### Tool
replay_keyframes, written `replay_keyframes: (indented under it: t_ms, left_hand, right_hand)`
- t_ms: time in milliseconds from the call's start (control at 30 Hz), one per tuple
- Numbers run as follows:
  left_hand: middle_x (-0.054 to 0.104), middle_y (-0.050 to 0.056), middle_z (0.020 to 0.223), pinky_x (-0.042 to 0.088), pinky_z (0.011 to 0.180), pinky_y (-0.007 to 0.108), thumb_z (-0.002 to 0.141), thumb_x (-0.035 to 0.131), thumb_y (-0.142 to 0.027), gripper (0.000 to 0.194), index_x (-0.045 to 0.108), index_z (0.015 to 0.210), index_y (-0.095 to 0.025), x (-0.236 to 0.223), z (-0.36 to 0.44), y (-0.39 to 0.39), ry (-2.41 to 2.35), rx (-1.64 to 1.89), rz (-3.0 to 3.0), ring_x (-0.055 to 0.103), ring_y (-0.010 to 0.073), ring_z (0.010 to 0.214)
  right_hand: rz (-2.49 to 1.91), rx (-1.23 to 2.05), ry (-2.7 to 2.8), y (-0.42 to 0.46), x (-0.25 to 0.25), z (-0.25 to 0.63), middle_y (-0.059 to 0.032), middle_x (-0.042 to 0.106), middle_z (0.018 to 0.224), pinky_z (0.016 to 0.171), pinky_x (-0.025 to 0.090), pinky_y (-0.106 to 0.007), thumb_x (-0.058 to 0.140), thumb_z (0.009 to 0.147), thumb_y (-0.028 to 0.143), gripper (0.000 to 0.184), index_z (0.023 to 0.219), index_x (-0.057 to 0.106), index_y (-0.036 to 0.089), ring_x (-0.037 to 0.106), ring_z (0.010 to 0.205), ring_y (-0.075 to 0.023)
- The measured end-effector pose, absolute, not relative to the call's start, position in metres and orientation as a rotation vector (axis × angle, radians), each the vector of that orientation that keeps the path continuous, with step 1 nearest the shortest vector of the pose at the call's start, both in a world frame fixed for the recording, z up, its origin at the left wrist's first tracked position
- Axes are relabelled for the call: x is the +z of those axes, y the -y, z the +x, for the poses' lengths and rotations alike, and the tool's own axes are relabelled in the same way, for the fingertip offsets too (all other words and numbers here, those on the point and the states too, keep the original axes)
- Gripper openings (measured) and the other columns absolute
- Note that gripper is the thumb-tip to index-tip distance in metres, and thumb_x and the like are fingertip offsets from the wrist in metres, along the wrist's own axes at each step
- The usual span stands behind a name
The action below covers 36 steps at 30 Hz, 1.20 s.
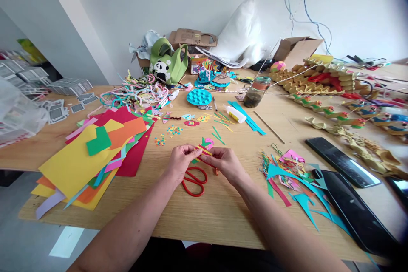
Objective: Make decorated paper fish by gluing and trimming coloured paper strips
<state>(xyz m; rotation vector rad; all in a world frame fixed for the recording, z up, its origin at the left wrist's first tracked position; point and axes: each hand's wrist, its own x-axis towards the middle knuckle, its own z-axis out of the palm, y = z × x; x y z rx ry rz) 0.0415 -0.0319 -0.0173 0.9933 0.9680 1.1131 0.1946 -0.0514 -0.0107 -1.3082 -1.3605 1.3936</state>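
Left hand [179, 161]: the person's thumb and fingers pinch one end of a narrow yellow strip [205, 151].
Right hand [227, 162]: thumb and bent fingers pinch the same strip nearer its other end.
Yellow strip: between the two hands, low over the wooden table [236, 221].
Just beyond the fingertips: a pink cutout [209, 142].
Red scissors [194, 182]: on the wood below the hands, loops toward the person, blades hidden.
Farther out: paper fish [191, 123] and a glue bottle [236, 114].
Left side: stacked colored paper [73, 161].
Right side: paper scraps [280, 171] near a black phone [342, 161].
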Motion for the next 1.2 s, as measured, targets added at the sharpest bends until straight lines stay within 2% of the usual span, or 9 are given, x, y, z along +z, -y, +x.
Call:
replay_keyframes:
  t_ms: [333,667,800,900,1033,1200]
  left_hand:
    - [0.065,0.002,0.061,0.041,0.062,0.025,0.058,0.078,-0.032,0.018,0.07,0.061,-0.016,-0.021,0.043,0.033,-1.047,1.142,1.057,0.054,0.0127,0.06]
    - [0.068,0.003,0.067,0.044,0.069,0.026,0.06,0.077,-0.03,0.016,0.071,0.062,-0.016,-0.017,0.041,0.032,-0.999,1.172,1.044,0.058,0.0147,0.067]
    - [0.067,0.003,0.068,0.044,0.068,0.026,0.061,0.077,-0.032,0.017,0.07,0.062,-0.016,-0.018,0.041,0.032,-0.995,1.16,1.091,0.058,0.0153,0.068]
    - [0.066,0.002,0.068,0.043,0.066,0.025,0.062,0.076,-0.032,0.016,0.07,0.062,-0.017,-0.018,0.041,0.032,-1.009,1.147,1.134,0.057,0.0147,0.067]
    - [0.065,0.003,0.069,0.042,0.065,0.025,0.064,0.075,-0.031,0.016,0.07,0.062,-0.016,-0.019,0.041,0.033,-1.032,1.138,1.191,0.056,0.0145,0.067]
    - [0.066,0.003,0.068,0.042,0.065,0.025,0.063,0.076,-0.032,0.017,0.071,0.064,-0.016,-0.019,0.042,0.034,-1.007,1.123,1.153,0.056,0.014,0.066]
  right_hand:
    - [-1.302,1.353,1.256,0.052,-0.011,0.194,0.0029,0.051,0.057,0.034,0.033,-0.02,0.07,0.066,0.055,0.041,0.07,0.063,0.015,0.039,0.039,-0.0058]
    - [-1.286,1.366,1.299,0.054,-0.002,0.195,0.0008,0.056,0.06,0.035,0.032,-0.02,0.069,0.065,0.057,0.046,0.08,0.072,0.014,0.038,0.042,-0.0062]
    - [-1.288,1.374,1.276,0.053,0.0,0.196,-0.0013,0.059,0.063,0.037,0.031,-0.02,0.069,0.066,0.058,0.048,0.083,0.072,0.013,0.041,0.047,-0.0078]
    - [-1.282,1.364,1.226,0.052,-0.002,0.195,-0.0018,0.06,0.063,0.042,0.032,-0.021,0.071,0.063,0.057,0.047,0.079,0.069,0.013,0.045,0.051,-0.009]
    - [-1.269,1.337,1.199,0.051,-0.007,0.194,0.0008,0.056,0.058,0.044,0.031,-0.021,0.073,0.061,0.056,0.044,0.068,0.063,0.014,0.043,0.05,-0.0081]
    - [-1.313,1.313,1.205,0.052,-0.011,0.193,0.0034,0.05,0.052,0.041,0.029,-0.022,0.07,0.064,0.058,0.043,0.067,0.06,0.016,0.038,0.044,-0.0076]
